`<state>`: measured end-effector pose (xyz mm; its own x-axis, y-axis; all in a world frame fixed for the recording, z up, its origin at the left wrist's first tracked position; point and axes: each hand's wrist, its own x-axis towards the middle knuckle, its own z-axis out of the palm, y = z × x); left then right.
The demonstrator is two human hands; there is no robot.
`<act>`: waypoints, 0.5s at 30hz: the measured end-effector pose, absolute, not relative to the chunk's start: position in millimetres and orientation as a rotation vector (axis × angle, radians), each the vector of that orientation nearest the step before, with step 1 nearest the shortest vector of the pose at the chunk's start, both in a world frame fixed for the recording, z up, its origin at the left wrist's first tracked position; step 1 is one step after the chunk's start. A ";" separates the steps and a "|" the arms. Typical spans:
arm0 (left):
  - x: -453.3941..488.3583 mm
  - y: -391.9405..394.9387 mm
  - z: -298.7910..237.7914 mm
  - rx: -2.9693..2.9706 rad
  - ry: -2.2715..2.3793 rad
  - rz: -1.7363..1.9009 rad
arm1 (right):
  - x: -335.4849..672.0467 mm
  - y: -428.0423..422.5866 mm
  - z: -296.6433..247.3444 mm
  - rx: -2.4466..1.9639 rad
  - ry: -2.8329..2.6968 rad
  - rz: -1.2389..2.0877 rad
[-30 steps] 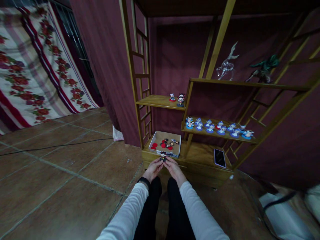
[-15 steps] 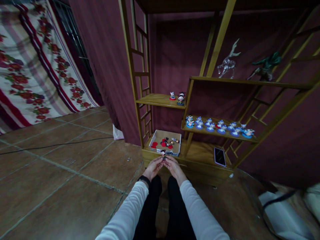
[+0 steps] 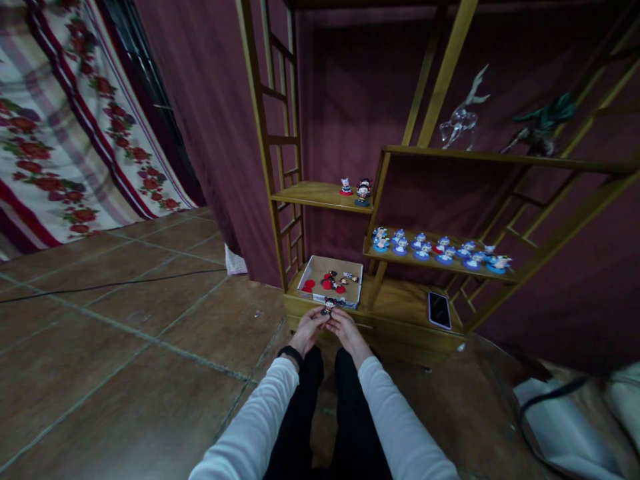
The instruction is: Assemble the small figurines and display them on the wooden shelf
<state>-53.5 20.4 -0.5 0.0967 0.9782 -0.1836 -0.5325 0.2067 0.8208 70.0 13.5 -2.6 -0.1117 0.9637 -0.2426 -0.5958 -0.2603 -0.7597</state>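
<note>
A small doll figurine (image 3: 329, 304) with black hair and a dark base is held upright between my two hands, just in front of the box. My left hand (image 3: 309, 328) grips its base from the left with closed fingers. From the other side, my right hand (image 3: 346, 329) pinches the same base. Right behind them sits an open cardboard box (image 3: 309, 270) holding red discs (image 3: 309, 285) and several loose figurines (image 3: 334, 281). On the small shelf above, a white figurine (image 3: 345, 187) on a red base stands beside dark-haired figurines (image 3: 363, 192).
The wooden shelf unit (image 3: 330, 195) fills the space ahead. Several blue-and-white figurines (image 3: 423, 249) line its middle right shelf, with a phone (image 3: 439, 311) below. A clear horse statue (image 3: 460, 123) and a green statue (image 3: 545, 127) stand higher up. A cable (image 3: 115, 285) crosses the floor.
The figurine has risen slightly and turned a little in my fingers. Both hands stay on its base. My view has shifted slightly.
</note>
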 end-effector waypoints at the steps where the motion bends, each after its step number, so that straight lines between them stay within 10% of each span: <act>1: -52.8 20.3 -0.8 0.683 0.857 1.256 | 69.7 13.5 -2.0 -0.878 -0.592 1.659; 15: -47.1 16.0 2.5 0.830 0.970 1.333 | 68.6 16.9 1.5 -1.017 -0.592 1.665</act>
